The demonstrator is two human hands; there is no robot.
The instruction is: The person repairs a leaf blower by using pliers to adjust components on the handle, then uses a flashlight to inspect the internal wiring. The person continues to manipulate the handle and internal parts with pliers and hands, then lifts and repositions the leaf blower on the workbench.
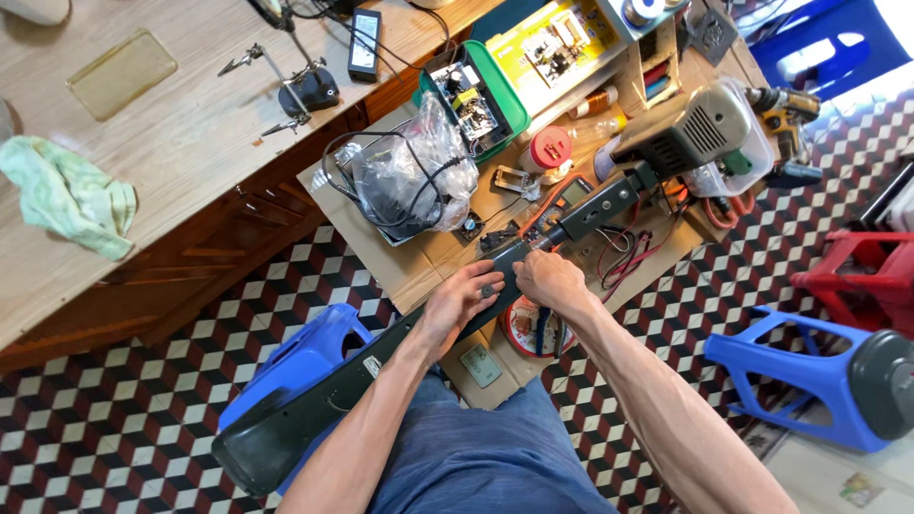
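— Head view, largest item?
— Long dark appliance body (400,357), running from seven o'clock up to one o'clock over the cardboard-covered bench (419,266).
— Hands?
— Left hand (462,300) clamped on its midsection; right hand (550,281) closed around the joint just beside it.
— Nearby?
— Multimeter (569,195), one o'clock.

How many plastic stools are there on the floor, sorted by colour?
Blue stools: 3, one under the long black tool, one tipped over at right, one at the top right corner
Red stools: 1
Total: 4
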